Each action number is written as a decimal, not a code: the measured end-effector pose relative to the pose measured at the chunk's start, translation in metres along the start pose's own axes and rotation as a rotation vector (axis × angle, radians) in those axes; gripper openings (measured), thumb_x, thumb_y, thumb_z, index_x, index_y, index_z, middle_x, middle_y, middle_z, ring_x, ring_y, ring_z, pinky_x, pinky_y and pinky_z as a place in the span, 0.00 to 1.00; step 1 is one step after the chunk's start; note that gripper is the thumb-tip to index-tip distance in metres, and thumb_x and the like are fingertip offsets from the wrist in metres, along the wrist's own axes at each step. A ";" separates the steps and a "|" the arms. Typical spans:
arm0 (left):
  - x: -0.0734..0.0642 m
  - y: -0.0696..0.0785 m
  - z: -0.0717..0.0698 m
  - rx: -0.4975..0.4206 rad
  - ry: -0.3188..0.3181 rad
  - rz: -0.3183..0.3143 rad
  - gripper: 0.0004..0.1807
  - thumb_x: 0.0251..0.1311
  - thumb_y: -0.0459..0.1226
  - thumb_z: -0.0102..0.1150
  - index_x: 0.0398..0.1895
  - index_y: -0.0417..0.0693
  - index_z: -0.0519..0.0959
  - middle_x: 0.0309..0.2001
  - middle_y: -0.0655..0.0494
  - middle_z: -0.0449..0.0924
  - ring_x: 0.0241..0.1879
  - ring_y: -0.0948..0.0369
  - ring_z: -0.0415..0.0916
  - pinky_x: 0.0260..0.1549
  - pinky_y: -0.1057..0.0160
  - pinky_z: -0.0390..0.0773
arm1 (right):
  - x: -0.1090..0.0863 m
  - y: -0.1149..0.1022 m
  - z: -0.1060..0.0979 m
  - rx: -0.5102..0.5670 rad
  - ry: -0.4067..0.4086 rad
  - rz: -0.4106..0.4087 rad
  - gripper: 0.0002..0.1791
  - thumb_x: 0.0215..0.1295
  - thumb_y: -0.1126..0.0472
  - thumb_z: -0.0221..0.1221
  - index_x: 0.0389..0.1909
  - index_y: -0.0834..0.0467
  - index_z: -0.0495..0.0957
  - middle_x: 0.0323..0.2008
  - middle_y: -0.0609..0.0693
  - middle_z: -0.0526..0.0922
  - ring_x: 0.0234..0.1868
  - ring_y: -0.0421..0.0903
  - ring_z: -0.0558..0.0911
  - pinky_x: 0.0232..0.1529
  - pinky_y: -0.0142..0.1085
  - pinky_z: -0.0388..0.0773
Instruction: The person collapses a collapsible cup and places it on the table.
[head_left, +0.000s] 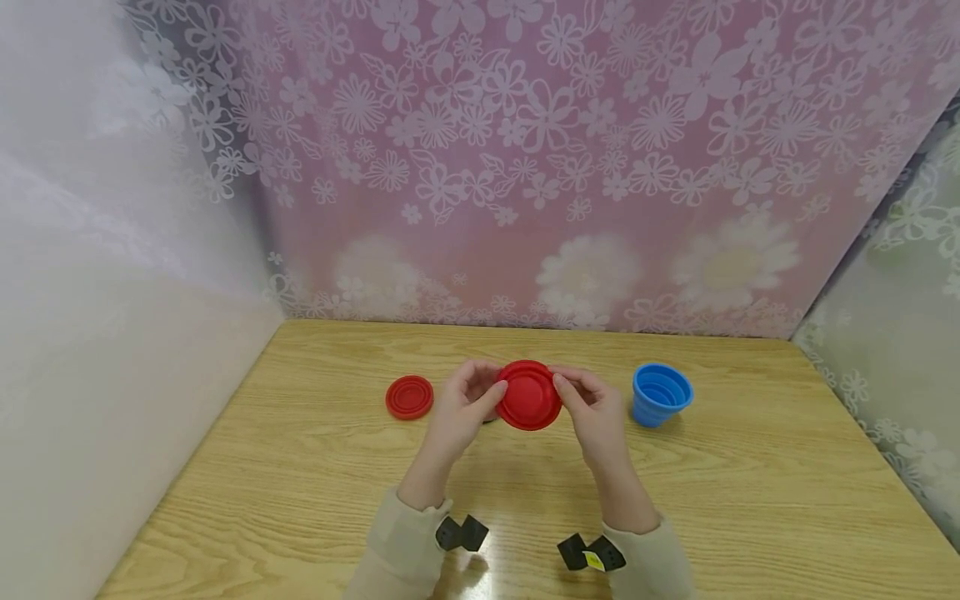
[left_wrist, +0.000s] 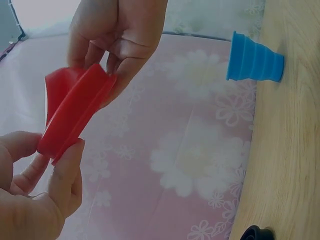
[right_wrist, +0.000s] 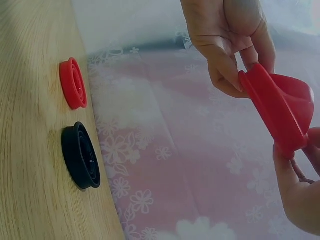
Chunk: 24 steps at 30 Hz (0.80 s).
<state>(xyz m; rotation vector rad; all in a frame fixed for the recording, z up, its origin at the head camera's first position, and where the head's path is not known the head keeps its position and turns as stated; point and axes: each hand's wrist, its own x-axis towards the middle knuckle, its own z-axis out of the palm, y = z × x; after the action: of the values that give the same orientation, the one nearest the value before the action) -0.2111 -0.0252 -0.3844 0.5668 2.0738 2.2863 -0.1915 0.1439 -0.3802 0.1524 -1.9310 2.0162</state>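
Note:
A red collapsible cup (head_left: 528, 396) is held up above the table between both hands, its round face toward the head camera. My left hand (head_left: 459, 408) pinches its left rim with thumb and fingers, and my right hand (head_left: 600, 417) pinches the rim opposite. From the side, the right wrist view shows a thick rim on this cup (right_wrist: 277, 110) with part of its wall bulging out unevenly. Beyond my left hand lies a flat, ringed red collapsed cup (head_left: 409, 397). A black collapsed cup (right_wrist: 81, 156) rests beside it, mostly hidden by the hands in the head view.
To the right of my right hand stands a blue collapsible cup (head_left: 660, 393), extended and upright on the wooden table (head_left: 750, 467). A pink flowered curtain (head_left: 525, 208) hangs along the table's far edge, with pale sheets at both sides.

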 end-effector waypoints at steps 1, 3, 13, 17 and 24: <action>0.000 0.000 0.000 -0.008 -0.007 -0.002 0.14 0.59 0.30 0.51 0.48 0.36 0.70 0.38 0.45 0.72 0.34 0.60 0.73 0.30 0.55 0.78 | 0.000 0.000 -0.001 0.011 -0.022 -0.005 0.12 0.59 0.71 0.53 0.43 0.72 0.74 0.36 0.47 0.78 0.35 0.42 0.78 0.36 0.32 0.77; 0.000 0.001 0.000 -0.042 -0.011 -0.004 0.17 0.62 0.29 0.47 0.54 0.37 0.68 0.41 0.45 0.70 0.37 0.59 0.72 0.31 0.57 0.78 | 0.000 -0.001 -0.001 0.038 -0.080 -0.012 0.14 0.60 0.73 0.51 0.47 0.72 0.72 0.39 0.50 0.77 0.36 0.42 0.78 0.38 0.33 0.76; 0.000 0.004 0.001 -0.131 0.005 -0.001 0.22 0.64 0.27 0.39 0.61 0.43 0.62 0.45 0.43 0.64 0.44 0.54 0.72 0.35 0.59 0.77 | 0.001 0.003 -0.001 0.054 -0.316 0.010 0.29 0.53 0.78 0.54 0.58 0.68 0.60 0.50 0.64 0.67 0.39 0.43 0.78 0.38 0.35 0.76; -0.001 0.004 0.001 -0.168 0.001 0.015 0.21 0.64 0.27 0.40 0.60 0.40 0.63 0.47 0.43 0.64 0.45 0.55 0.72 0.36 0.58 0.77 | 0.000 0.003 0.000 0.064 -0.281 0.016 0.29 0.53 0.78 0.55 0.57 0.68 0.60 0.48 0.60 0.69 0.39 0.43 0.78 0.38 0.34 0.76; 0.001 0.004 -0.001 -0.201 0.054 0.005 0.16 0.62 0.30 0.47 0.52 0.33 0.66 0.49 0.43 0.68 0.37 0.60 0.76 0.33 0.61 0.78 | -0.001 -0.002 0.001 0.045 -0.138 0.040 0.21 0.54 0.76 0.55 0.50 0.70 0.66 0.41 0.49 0.74 0.39 0.43 0.77 0.39 0.31 0.75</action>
<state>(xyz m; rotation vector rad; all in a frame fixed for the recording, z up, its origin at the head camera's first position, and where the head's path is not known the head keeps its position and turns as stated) -0.2108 -0.0262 -0.3804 0.5073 1.8337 2.4996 -0.1899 0.1425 -0.3786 0.2724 -1.9859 2.1265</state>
